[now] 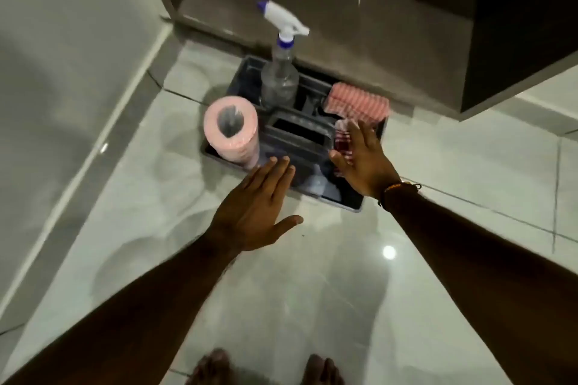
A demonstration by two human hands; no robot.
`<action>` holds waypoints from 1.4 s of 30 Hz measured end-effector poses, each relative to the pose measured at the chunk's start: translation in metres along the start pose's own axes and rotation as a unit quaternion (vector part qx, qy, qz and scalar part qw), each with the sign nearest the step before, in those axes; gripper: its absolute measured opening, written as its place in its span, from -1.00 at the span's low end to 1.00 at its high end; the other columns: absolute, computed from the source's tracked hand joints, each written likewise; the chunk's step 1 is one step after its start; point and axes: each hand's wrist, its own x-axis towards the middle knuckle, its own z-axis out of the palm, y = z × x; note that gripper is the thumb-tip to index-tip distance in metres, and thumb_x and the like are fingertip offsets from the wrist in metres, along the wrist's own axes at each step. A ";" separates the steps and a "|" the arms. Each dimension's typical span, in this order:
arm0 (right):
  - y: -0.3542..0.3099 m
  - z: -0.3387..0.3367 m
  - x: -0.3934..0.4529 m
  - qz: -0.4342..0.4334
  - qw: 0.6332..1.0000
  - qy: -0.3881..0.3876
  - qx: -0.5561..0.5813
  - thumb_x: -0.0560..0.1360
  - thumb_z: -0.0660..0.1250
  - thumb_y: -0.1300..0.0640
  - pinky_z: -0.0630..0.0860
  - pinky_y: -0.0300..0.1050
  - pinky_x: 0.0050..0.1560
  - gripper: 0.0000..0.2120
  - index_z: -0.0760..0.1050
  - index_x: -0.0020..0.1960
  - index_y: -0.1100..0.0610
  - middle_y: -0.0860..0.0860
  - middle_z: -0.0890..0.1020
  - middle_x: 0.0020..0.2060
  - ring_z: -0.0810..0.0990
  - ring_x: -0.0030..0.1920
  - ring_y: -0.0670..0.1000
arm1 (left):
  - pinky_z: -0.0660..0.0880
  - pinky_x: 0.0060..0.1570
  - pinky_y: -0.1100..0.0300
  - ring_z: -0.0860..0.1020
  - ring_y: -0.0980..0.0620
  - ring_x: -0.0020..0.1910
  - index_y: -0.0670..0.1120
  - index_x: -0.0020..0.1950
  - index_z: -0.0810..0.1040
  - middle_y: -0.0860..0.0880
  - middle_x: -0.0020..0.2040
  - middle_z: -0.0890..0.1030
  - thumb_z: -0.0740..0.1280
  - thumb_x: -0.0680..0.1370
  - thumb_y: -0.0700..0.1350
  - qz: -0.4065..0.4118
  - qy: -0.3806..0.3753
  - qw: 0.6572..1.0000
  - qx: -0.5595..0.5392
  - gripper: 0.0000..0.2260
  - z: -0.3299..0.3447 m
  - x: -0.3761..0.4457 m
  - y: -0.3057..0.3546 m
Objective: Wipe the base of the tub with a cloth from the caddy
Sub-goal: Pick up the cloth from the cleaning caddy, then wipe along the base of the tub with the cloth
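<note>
A dark plastic caddy (350, 201) stands on the pale floor tiles against a brown cabinet. At its right end lies a folded pink striped cloth (358, 103), and in front of it a red-and-white checked cloth (342, 142). My right hand (364, 159) hovers open over the checked cloth, fingers spread, partly covering it. My left hand (256, 209) is open, palm down, above the caddy's near left edge. The white tub wall (62, 81) fills the left side; its base is out of view.
In the caddy stand a clear spray bottle (280, 72) with a white-and-blue trigger and a pink paper roll (231, 131). The brown cabinet (344, 9) overhangs the caddy at the back and right. My bare feet (266, 369) are at the bottom edge.
</note>
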 end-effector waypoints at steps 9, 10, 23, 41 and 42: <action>0.027 0.062 0.035 -0.012 0.994 0.039 -0.099 0.58 0.43 0.12 -0.13 0.24 0.75 -0.06 -0.11 0.72 0.22 0.23 -0.07 0.72 -0.11 0.73 0.28 | -0.20 0.66 -0.21 -0.09 -0.22 0.72 -0.17 0.72 0.00 -0.19 0.73 0.01 -0.18 0.59 0.46 -0.060 -0.018 0.998 0.027 -0.09 0.074 0.030 0.001; 0.026 0.061 0.036 -0.008 0.995 0.048 -0.081 0.59 0.41 0.18 -0.08 0.24 0.75 -0.12 -0.06 0.72 0.21 0.23 -0.01 0.72 -0.06 0.73 0.27 | -0.20 0.66 -0.21 -0.09 -0.22 0.72 -0.17 0.72 0.00 -0.19 0.73 0.01 -0.19 0.59 0.46 -0.063 -0.021 0.998 0.024 -0.09 0.074 0.030 0.001; -0.072 0.004 -0.063 0.190 0.843 0.139 0.483 0.74 0.20 0.23 0.50 -0.19 -0.24 -0.69 0.51 0.43 0.25 0.26 0.63 0.11 0.50 -0.24 0.04 | 0.25 0.61 -0.17 0.27 -0.27 0.64 -0.30 0.64 0.24 -0.29 0.64 0.27 0.00 0.67 0.37 -0.117 0.032 0.993 0.014 -0.17 -0.019 -0.131 -0.034; -0.277 0.256 -0.048 -0.212 0.970 -0.076 0.094 0.46 0.01 0.66 0.05 0.17 0.76 -0.15 0.11 0.69 0.21 0.12 0.16 0.71 0.10 0.72 0.14 | 0.02 0.68 -0.12 -0.05 -0.18 0.73 -0.19 0.72 -0.11 -0.20 0.74 -0.03 -0.01 0.60 0.45 -0.499 0.026 0.844 -0.192 -0.07 0.174 -0.310 -0.131; -0.274 0.274 -0.038 -0.258 0.963 -0.080 0.020 0.45 0.04 0.66 0.00 0.17 0.76 -0.14 0.10 0.69 0.22 0.15 0.10 0.72 -0.01 0.74 0.20 | 0.03 0.68 -0.13 -0.05 -0.18 0.73 -0.19 0.72 -0.10 -0.19 0.74 -0.04 0.04 0.61 0.43 -0.508 0.040 0.838 -0.196 -0.08 0.191 -0.308 -0.136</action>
